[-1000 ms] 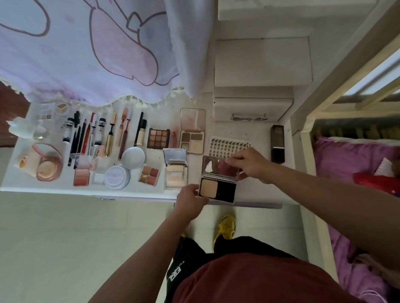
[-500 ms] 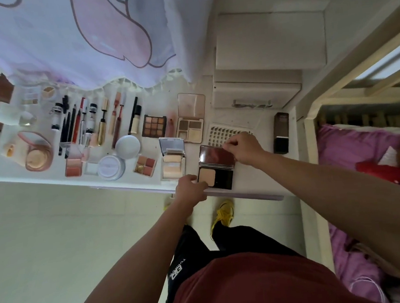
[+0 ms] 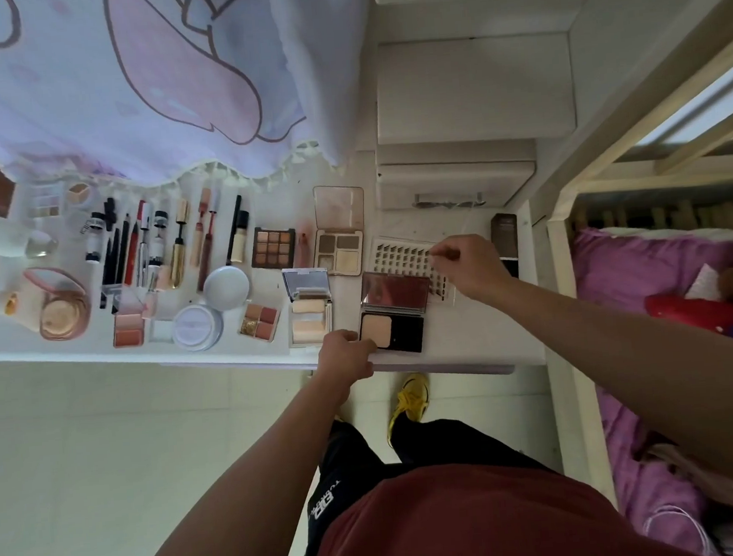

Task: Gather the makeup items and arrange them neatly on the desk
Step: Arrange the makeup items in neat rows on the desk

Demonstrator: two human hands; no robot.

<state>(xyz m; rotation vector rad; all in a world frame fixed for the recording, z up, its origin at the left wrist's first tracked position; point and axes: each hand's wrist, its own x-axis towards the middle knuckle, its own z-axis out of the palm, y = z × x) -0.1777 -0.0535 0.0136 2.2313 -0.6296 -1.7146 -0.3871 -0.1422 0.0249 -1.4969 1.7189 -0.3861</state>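
Step in hand: squaring the open black compact [image 3: 392, 315] into the near row on the desk [image 3: 470, 339], just right of the white palette [image 3: 308, 311]; my left hand [image 3: 344, 352] has its fingers curled on the compact's near-left corner. Right hand [image 3: 464, 265] sits over the lash tray [image 3: 398, 257] just beyond, thumb and forefinger pinched on it. Next, I reckon: draw that tray and the far-right dark bottle [image 3: 503, 227] into line (only 2 strays by my count).

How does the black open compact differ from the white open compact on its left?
The black square compact has a dark base with one beige pan; the white rectangular compact has a pale base with two pans. The left hand holds only the black one. Both lie open on the white desk.
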